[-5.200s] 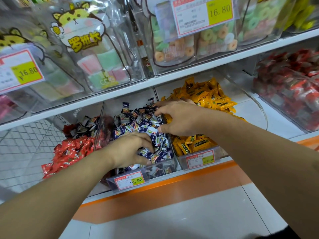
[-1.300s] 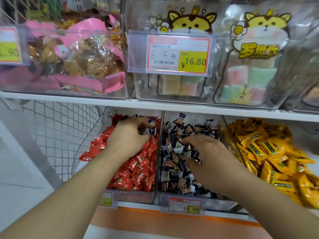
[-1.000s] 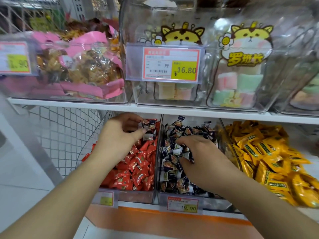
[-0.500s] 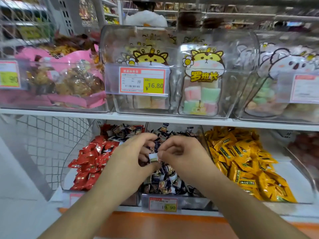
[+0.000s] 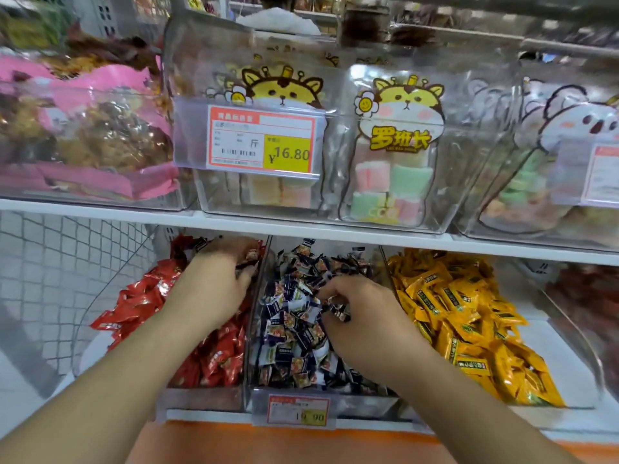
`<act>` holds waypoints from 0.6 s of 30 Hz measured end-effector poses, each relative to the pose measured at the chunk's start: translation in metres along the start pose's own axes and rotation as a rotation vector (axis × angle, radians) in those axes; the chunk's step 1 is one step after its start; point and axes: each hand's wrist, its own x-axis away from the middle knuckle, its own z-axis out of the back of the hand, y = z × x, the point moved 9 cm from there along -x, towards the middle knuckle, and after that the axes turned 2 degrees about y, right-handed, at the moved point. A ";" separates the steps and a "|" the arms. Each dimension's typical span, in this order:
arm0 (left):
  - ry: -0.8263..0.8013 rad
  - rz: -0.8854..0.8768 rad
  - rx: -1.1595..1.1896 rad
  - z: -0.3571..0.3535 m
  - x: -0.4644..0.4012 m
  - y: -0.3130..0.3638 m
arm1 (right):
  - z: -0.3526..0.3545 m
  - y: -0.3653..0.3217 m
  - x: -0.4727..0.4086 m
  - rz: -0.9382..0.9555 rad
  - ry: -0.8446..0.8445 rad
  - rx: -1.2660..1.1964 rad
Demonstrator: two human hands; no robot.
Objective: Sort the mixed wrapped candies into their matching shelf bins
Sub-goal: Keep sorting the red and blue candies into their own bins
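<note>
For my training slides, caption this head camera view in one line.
Left hand in the red candy bin, right hand picking dark-wrapped candies from the middle bin.

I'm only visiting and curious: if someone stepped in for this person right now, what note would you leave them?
Left hand: in the red candy bin, fingers curled at the back among dark strays; grip unclear.
Right hand: in the dark-wrapped candy bin, pinching a dark candy.
Yellow candy bin: untouched.
Done: cannot tell.
Left: move remaining dark strays out of the red bin.
</note>
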 end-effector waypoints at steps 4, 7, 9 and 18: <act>-0.119 0.030 -0.014 -0.028 -0.009 -0.017 | -0.007 0.001 -0.002 0.017 -0.011 0.039; -0.102 0.017 0.013 -0.035 -0.015 -0.024 | -0.011 0.001 -0.006 0.021 -0.009 0.073; -0.078 0.005 0.047 -0.034 -0.015 -0.025 | -0.014 0.000 -0.009 0.019 -0.011 0.092; 0.073 0.099 0.403 -0.008 -0.007 -0.054 | -0.026 -0.013 -0.014 0.038 -0.010 0.106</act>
